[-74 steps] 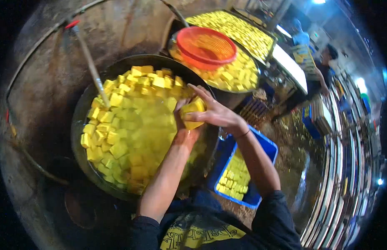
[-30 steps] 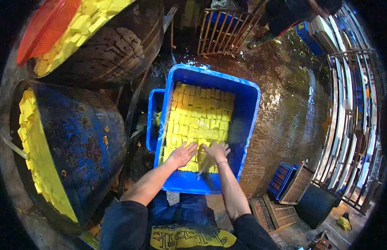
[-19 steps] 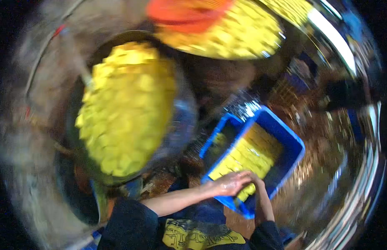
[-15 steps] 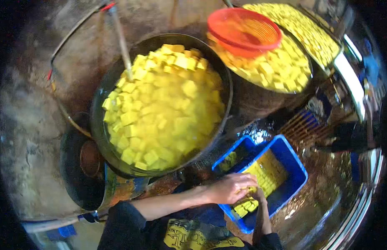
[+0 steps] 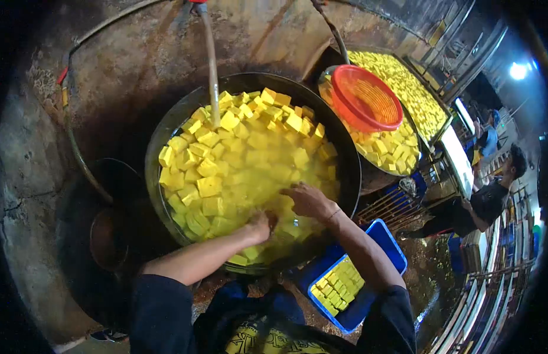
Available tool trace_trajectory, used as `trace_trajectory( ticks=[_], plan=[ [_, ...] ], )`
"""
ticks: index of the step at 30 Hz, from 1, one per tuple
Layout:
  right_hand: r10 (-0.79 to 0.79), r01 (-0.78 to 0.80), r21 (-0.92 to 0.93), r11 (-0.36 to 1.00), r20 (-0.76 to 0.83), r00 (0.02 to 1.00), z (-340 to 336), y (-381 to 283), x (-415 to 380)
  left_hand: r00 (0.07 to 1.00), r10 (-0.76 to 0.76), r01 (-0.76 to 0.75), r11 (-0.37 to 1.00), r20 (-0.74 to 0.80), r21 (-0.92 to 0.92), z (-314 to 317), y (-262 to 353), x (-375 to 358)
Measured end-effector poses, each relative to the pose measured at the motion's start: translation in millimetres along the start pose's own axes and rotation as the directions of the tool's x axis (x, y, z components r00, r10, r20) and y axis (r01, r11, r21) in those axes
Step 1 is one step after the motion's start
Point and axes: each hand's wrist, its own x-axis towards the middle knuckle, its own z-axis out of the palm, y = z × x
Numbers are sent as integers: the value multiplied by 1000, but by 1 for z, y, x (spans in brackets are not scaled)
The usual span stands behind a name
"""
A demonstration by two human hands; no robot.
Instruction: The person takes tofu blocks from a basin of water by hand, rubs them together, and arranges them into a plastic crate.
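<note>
A big dark round vat (image 5: 355, 171) holds cloudy yellow water and many yellow tofu blocks (image 5: 209, 186). My left hand (image 5: 262, 225) dips into the near part of the water. Its fingertips are hidden, so I cannot make out whether it grips anything. Just to the right, my right hand (image 5: 309, 202) is over the water surface, its fingers stretched apart and nothing seen in them. Below my right forearm stands a blue crate (image 5: 395, 248) with rows of yellow tofu blocks (image 5: 339, 286) packed in one part.
A hose (image 5: 211, 65) hangs into the vat's far side. Behind, a red basket (image 5: 359, 97) rests on a second vat of tofu, near a tray of more blocks (image 5: 398, 79). A dark drum (image 5: 79, 236) stands left. A person (image 5: 489, 200) is at the right.
Both my hands have moved from the blue crate up and left to the vat's water. The tofu they handled over the crate is no longer seen in them. The view has shifted.
</note>
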Motion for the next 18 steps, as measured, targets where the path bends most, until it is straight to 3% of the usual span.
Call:
trace_trajectory(
  ticks=[1,2,3,4,5,6,8,10,11,12,13,14,15,16,17,18],
  plan=[
    [-4,4,-12,1000,-1,1000,9,3,11,977,-199,214,927,77,-308,9,-12,10],
    [47,-31,-92,995,178,983,17,7,17,979,-193,205,927,70,-312,3,-9,13],
    [114,-54,-176,983,347,931,20,7,20,991,-49,45,999,123,31,-2,-3,16],
    [118,-55,-186,981,346,931,18,5,21,974,69,-145,922,217,358,-8,2,17],
    [137,-90,-150,985,344,929,16,4,22,995,13,-17,999,103,31,-39,22,-13],
    [155,-123,-113,986,343,926,16,5,22,995,20,-22,999,97,27,-52,23,-19],
    [249,-211,-140,967,387,888,21,19,25,958,284,-285,958,36,23,-70,17,-23],
    [-120,95,211,973,110,987,5,32,29,956,289,-290,957,-48,-12,-88,11,-12],
    [-173,133,298,945,113,978,8,53,41,950,286,-293,955,-127,-45,-94,9,-6],
    [-348,325,302,896,25,937,6,73,59,950,283,-291,956,-132,-45,-96,5,-1],
    [-209,201,380,903,-21,978,-11,70,71,864,303,-346,937,-401,-37,-95,1,6],
    [-62,81,461,884,-56,996,-27,65,82,710,297,-394,919,-639,-10,-96,-4,12],
    [-72,91,460,883,-60,996,-39,63,100,873,283,-268,959,-397,94,-119,-12,28],
    [123,-132,397,908,49,991,-48,59,120,872,277,-260,961,-403,97,-102,-29,59],
    [317,-345,309,886,139,938,-53,54,137,820,208,-354,917,-534,-186,-71,-55,104],
    [303,-330,309,892,133,944,-54,49,153,769,150,-326,928,-621,-180,-80,-47,100]
  ],
)
